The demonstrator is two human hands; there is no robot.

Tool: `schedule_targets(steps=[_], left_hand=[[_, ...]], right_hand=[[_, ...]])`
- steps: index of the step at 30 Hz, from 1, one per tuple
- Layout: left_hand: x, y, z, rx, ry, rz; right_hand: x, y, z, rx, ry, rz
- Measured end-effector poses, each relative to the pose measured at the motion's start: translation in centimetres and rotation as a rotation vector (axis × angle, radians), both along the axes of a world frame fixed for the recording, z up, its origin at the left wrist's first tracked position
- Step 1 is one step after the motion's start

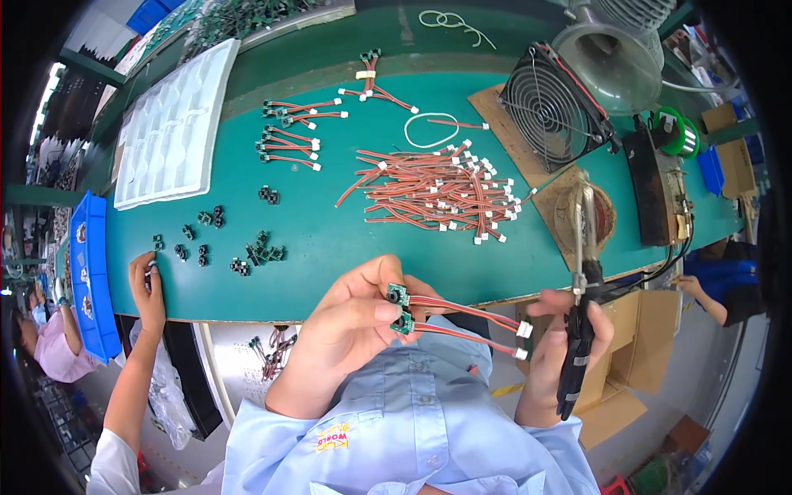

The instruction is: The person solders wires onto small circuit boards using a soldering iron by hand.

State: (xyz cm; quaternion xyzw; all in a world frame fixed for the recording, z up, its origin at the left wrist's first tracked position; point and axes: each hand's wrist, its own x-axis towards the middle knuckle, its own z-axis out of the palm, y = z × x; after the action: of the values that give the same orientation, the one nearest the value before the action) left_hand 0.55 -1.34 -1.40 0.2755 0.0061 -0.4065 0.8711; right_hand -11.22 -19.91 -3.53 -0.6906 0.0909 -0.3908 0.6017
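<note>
Between the thumb and fingers of my left hand [351, 318] are two small green circuit boards [402, 309] with black parts on them. Red, white and dark wires [462, 310] run from the boards to white plugs on the right. My right hand [549, 355] is closed around the black handle of a soldering iron [578, 330], whose metal end points up past the table edge. Beyond my hands lies a heap of loose wire leads [441, 190] with white plugs. Several boards with wires attached [289, 144] lie further left, near loose small boards [264, 249].
At left, a co-worker's hand [148, 297] touches the green table beside a blue tray [93, 276]. A white moulded tray [173, 124] lies at the back left. A black fan [551, 107], a solder spool [678, 132] and a dark box-shaped unit [652, 186] stand at right. Cardboard boxes [631, 355] sit below.
</note>
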Motion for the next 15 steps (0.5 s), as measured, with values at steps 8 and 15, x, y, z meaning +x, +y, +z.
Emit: schedule_targets(steps=[8, 15], left_hand=[[1.0, 1.6, 0.7, -0.277, 0.164, -0.158], [1.1, 2.9, 3.3, -0.080, 0.074, -0.038]], right_hand=[[5.5, 2.9, 5.6, 0.425, -0.085, 0.627], [6.2, 4.6, 6.9, 0.336, -0.144, 0.781]])
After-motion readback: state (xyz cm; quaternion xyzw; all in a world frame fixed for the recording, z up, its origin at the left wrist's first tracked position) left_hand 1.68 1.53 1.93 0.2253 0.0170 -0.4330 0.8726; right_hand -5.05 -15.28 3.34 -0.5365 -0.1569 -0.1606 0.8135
